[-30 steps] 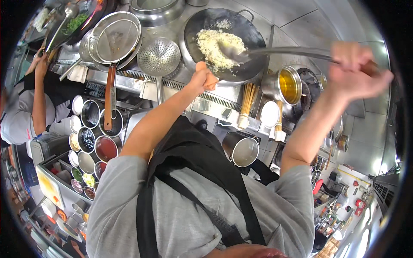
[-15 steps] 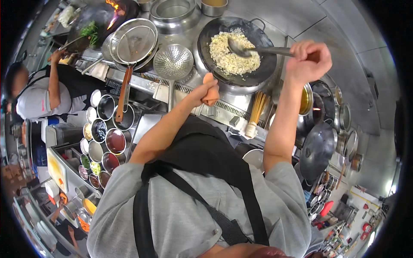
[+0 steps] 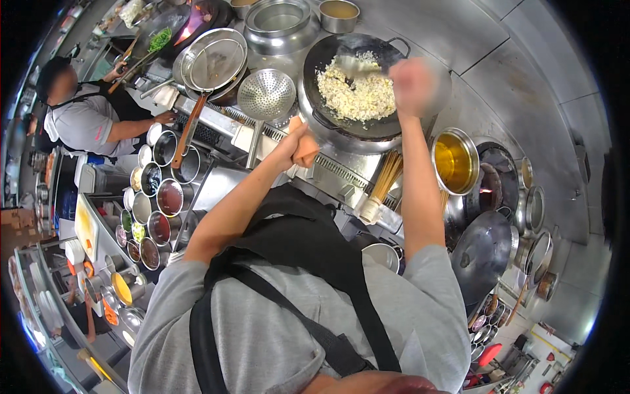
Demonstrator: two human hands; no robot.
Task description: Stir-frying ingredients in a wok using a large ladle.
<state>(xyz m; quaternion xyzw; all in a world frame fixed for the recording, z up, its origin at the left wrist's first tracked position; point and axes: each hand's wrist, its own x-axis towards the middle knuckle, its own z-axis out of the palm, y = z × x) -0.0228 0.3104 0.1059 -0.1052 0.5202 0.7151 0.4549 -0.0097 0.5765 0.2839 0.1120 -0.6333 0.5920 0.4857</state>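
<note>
A black wok (image 3: pixel 420 108) on the range holds pale fried rice (image 3: pixel 354 98), loose and spread over its bottom. Smeared by motion, my right hand (image 3: pixel 412 85) is over the wok's right side, closed on the handle of a metal ladle (image 3: pixel 357 64). The ladle's bowl is a blur at the far part of the rice, and its handle is mostly hidden. My left hand (image 3: pixel 291 146) grips a folded orange cloth (image 3: pixel 306 151) in front of the range, close to the wok's near loop handle (image 3: pixel 321 119) but seemingly apart from it.
Left of the wok lie a perforated skimmer (image 3: pixel 266 95) and a wood-handled strainer (image 3: pixel 213 62). A bamboo brush (image 3: pixel 387 172) and a pot of yellow oil (image 3: pixel 455 161) are at the right. Seasoning pots (image 3: pixel 172 198) crowd the left; a co-worker (image 3: pixel 92 115) stands beyond at another flaming wok.
My right hand has swung left and down over the wok, and the ladle has moved to the far rice. My left hand with the cloth has drawn back leftward. The whole view has shifted.
</note>
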